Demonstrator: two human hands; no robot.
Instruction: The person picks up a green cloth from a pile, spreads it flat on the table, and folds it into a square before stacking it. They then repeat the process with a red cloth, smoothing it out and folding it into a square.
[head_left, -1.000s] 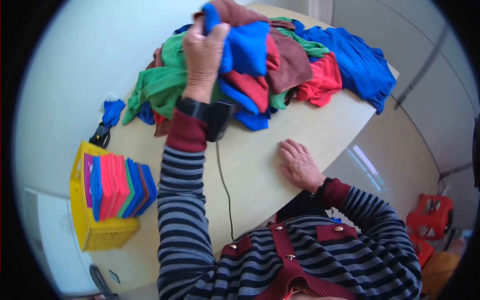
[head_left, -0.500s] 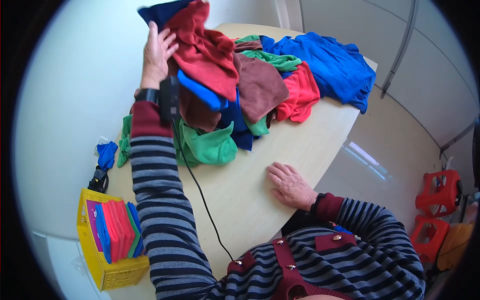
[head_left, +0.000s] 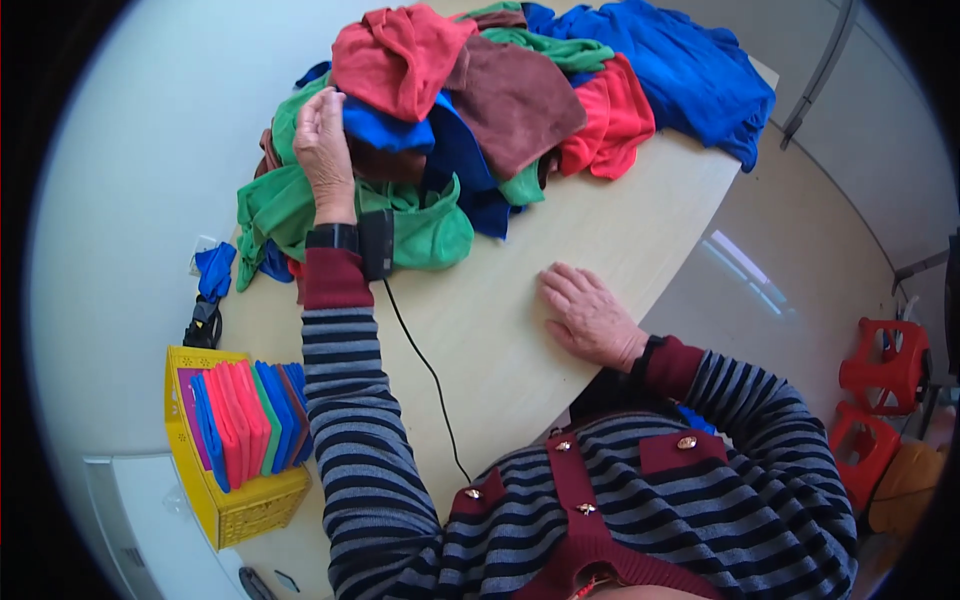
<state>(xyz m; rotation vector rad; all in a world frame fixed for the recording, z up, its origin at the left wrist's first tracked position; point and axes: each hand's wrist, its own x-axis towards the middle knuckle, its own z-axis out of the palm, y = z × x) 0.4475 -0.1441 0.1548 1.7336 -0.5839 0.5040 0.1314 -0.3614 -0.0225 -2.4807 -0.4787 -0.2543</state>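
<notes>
My left hand (head_left: 326, 160) is at the near left side of a heap of cloths, its fingers together and bent. Its fingertips meet the edge of a red cloth (head_left: 395, 60), next to a blue cloth (head_left: 390, 128). What the fingers hold, if anything, is hidden. Around the hand lie green cloths (head_left: 275, 208), and a brown cloth (head_left: 520, 100) spreads to the right. Flat on the table (head_left: 510, 320), my right hand (head_left: 592, 315) rests palm down, fingers slightly spread, holding nothing.
A yellow basket (head_left: 245, 515) with folded cloths (head_left: 245, 420) upright in it stands at the left. A large blue cloth (head_left: 670, 70) lies at the far right of the table. Red stools (head_left: 880, 365) stand on the floor. A black cable (head_left: 430, 370) runs from my left wrist.
My left hand has gone from open, palm up, to fingers together, lower against the heap. The red cloth has settled onto the heap, and the dark blue cloth behind it has dropped. My right hand stays put.
</notes>
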